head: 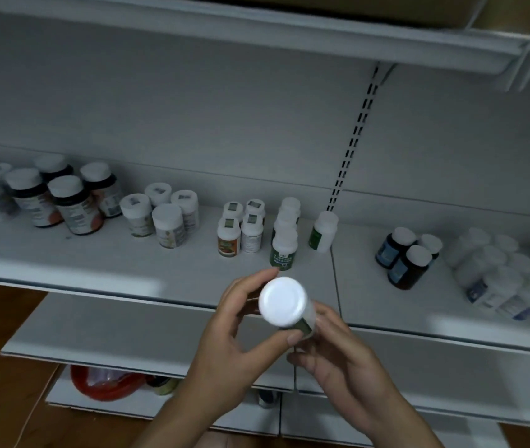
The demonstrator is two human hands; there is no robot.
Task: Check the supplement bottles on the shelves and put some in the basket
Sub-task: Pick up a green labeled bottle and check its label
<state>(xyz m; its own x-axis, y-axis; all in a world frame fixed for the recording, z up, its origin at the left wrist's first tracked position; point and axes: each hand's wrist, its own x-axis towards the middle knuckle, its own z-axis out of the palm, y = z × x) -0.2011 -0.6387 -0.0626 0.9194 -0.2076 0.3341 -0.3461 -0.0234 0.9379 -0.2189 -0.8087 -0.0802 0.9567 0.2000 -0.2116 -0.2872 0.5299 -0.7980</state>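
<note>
White shelf point(128, 263) is carrying clusters of supplement bottles point(74, 208); just in front, the left grip point(224, 347) and right grip point(341, 360) are both clasping one white-capped bottle point(283, 300), fingers point(250, 281) curling round its sides, cap facing up.

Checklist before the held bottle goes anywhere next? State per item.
1. Grip on bottle: ok, left hand and right hand both hold it.
2. Bottle closed: ok.
3. Label towards the camera: not ok, the top faces it.
4. Basket found: cannot tell; a red thing shows under the lower shelf, partly hidden.
5. Nearby green-label bottles upright: ok.
</note>
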